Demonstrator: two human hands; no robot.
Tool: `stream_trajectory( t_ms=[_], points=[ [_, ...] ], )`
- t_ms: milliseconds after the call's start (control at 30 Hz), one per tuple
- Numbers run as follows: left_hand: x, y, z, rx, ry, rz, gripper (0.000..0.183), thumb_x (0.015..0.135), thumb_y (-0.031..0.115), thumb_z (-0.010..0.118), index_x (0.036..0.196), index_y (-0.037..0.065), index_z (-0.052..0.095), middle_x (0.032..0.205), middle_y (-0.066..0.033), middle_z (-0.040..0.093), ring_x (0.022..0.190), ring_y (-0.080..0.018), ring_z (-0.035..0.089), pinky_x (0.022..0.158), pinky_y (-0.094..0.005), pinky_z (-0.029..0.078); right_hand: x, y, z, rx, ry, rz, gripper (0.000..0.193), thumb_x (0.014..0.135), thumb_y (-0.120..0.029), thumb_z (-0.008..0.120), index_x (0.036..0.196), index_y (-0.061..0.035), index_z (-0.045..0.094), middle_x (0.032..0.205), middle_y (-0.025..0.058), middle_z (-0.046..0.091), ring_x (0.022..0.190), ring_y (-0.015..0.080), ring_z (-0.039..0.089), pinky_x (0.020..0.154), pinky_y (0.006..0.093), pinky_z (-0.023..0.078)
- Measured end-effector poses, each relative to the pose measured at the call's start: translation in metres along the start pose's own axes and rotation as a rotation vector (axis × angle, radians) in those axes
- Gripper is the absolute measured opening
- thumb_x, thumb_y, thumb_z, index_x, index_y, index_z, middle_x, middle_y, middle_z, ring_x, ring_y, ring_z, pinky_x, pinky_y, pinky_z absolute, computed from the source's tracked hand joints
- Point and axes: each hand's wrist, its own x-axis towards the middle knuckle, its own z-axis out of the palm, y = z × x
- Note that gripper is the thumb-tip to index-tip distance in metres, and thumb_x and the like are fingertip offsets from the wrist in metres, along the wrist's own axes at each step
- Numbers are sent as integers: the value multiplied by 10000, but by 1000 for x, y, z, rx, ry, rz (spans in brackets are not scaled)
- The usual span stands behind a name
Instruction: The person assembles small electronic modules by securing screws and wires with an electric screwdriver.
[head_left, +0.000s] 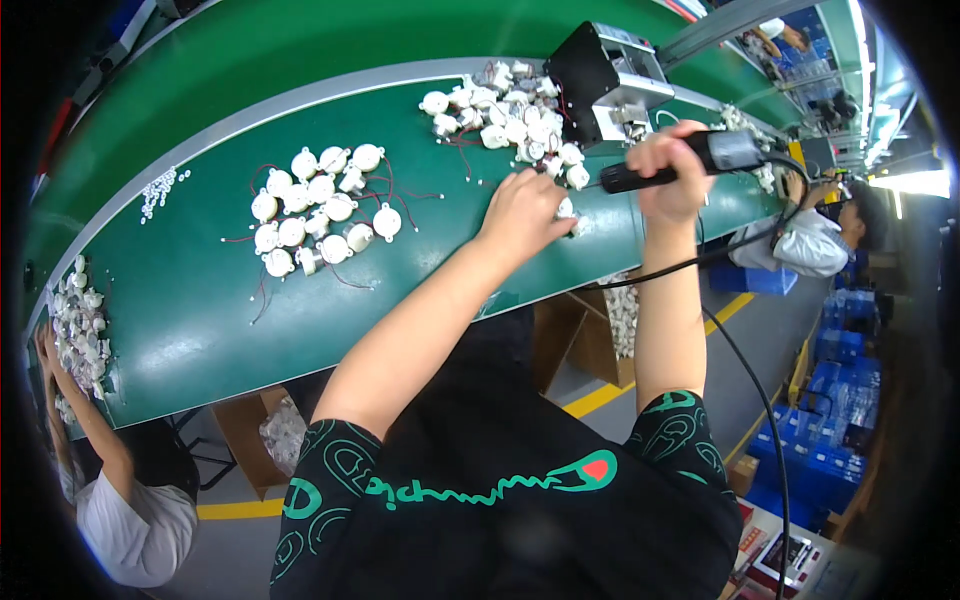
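Observation:
My right hand (668,172) is closed round a black corded electric screwdriver (728,152), held nearly level with its tip toward my left hand. Beneath that tip, the fingers of my left hand (520,215) bend round a small motor with a white round cap (566,208), down at the green work surface (440,240). My fingers partly hide the motor, and I cannot make out whether the bit touches it. Just beyond my left hand lies a heap of similar white-capped motors (510,120) with thin red wires.
A second group of motors (320,190) lies left of centre, with small white pieces (158,190) farther left. A black box-shaped machine (590,85) stands behind my hands. The screwdriver's cable (745,365) hangs at the right. Co-workers sit at left (135,515) and right (805,245).

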Motion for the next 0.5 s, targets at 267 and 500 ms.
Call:
stream_trajectory(
  t_ms=[267,500],
  points=[
    [-51,9,-81,277,182,61,338,632,211,821,920,95,687,913,-45,620,922,-261,591,788,-416,449,72,-20,-44,-29,309,-293,85,846,5,624,879,-45,564,653,66,504,535,194,488,539,359,449],
    [-65,-9,-120,511,267,-114,496,636,163,779,1099,59,635,1194,-169,573,1089,-366,566,895,-502,460,78,-6,-79,-214,343,-182,117,858,6,677,893,-66,592,659,36,564,577,148,526,616,325,491]
  ],
)
